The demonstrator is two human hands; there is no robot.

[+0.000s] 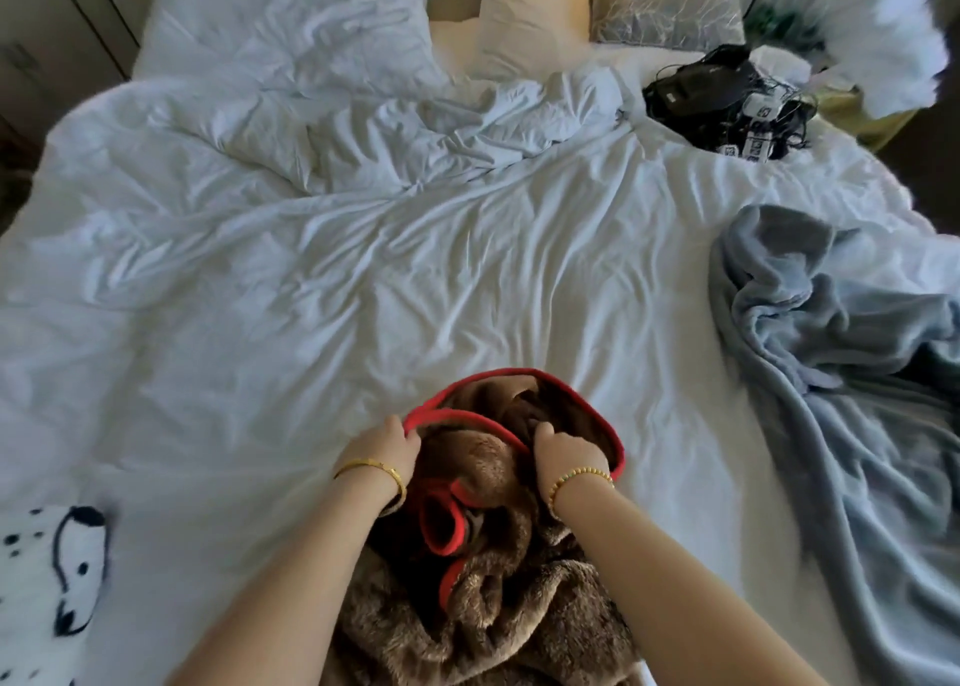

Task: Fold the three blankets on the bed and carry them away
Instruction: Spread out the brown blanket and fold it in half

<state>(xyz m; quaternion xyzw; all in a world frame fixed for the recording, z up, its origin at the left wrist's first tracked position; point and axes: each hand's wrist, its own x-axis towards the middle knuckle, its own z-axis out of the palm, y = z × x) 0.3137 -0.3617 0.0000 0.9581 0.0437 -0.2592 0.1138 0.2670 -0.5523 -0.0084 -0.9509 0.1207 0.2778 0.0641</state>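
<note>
Brown blanket (pixel 483 571) bunched at bed (pixel 311 295) edge; left hand (pixel 382 449) & right hand (pixel 566 459) fingers clamped on red trim. Step: finding corners; next, spread flat.

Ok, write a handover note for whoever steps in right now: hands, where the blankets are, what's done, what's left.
Left hand: pinching the red trim of the brown blanket.
Right hand: gripping the same blanket further along its edge.
Brown blanket: bunched at the near edge of the bed, unfolded.
Grey blanket: crumpled on the right side, untouched.
Spotted blanket: near left corner, only partly in view.
Done: nothing folded yet.
Left: fold all three, then carry them away.
</note>
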